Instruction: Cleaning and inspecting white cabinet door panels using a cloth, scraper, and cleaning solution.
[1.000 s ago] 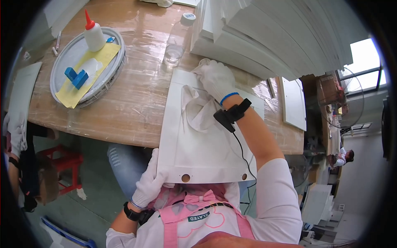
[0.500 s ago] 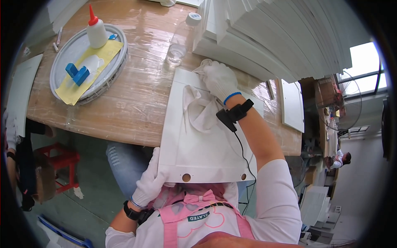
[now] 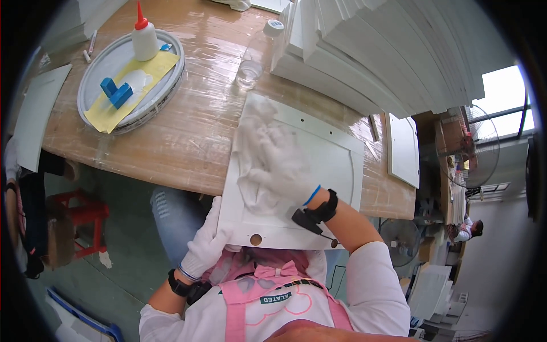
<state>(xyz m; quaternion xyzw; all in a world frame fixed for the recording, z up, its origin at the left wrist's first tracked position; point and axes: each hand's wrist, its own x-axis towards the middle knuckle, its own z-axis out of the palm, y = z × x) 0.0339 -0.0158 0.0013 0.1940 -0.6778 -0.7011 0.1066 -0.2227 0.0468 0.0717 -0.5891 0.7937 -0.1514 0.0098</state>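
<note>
The left hand (image 3: 206, 244) has a clenched grip on the white panel's (image 3: 336, 165) corner; the right hand (image 3: 285, 165) presses a white cloth (image 3: 250, 137) flat.

Gloved left hand (image 3: 206, 244) curled in a grip, gloved right hand (image 3: 283, 165) flat, fingers spread

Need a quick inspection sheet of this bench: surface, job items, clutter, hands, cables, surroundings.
Surface: wooden table under glossy clear film.
Job's things: white panel flat at the near edge, overhanging toward the person; white cloth lying on it.
Clutter: round tray with glue bottle, yellow sheet and blue blocks; clear plastic bottle; stack of white panels.
Hands: left hand gloved, grip on the panel's near left corner; right hand gloved, pressed on the cloth, blurred.
Cables: thin black lead from the wrist device.
Surroundings: red stool, fan, another person far right.
</note>
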